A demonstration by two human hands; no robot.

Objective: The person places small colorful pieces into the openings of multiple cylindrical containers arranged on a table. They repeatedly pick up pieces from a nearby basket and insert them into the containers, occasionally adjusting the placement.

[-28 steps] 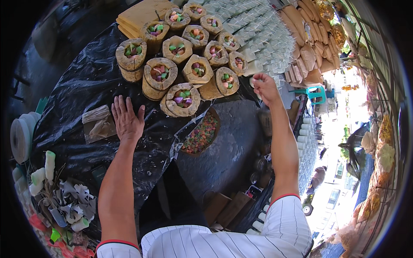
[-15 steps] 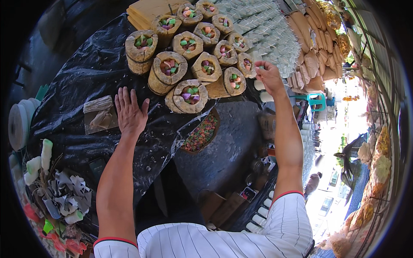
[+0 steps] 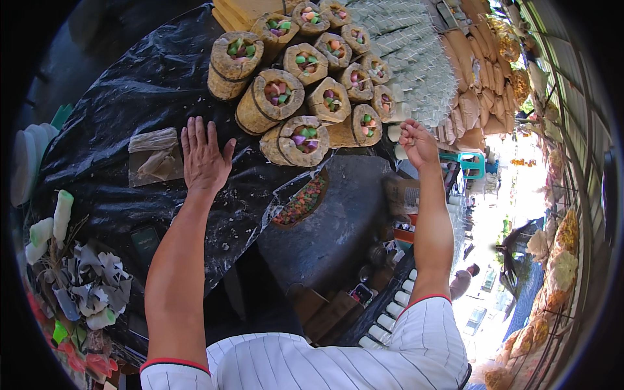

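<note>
My left hand [image 3: 207, 156] lies flat with fingers stretched on a black plastic sheet [image 3: 162, 84], holding nothing. To its left is a clear packet [image 3: 153, 170] with pale, fibrous strips. Several rough tan hollow containers [image 3: 275, 97], banded with dark ties, are packed together at the table's far middle. Green, purple and pink pieces [image 3: 305, 136] fill their openings. My right hand [image 3: 418, 142] hovers at the right end of the group, its fingers curled together beside white cylinders [image 3: 394, 132]. Whatever may be between its fingertips is too small to make out.
Below the table edge stands a container of small coloured pieces [image 3: 302, 203]. Greenish translucent packs [image 3: 406, 58] and brown paper packages [image 3: 469, 107] are stacked far right. Grey and white scraps [image 3: 94, 279] lie at left. A person [image 3: 463, 281] is visible at right.
My right hand has drawn back toward me from beside the containers, its fingers still curled. My left hand stays flat on the sheet. The whole view has shifted slightly.
</note>
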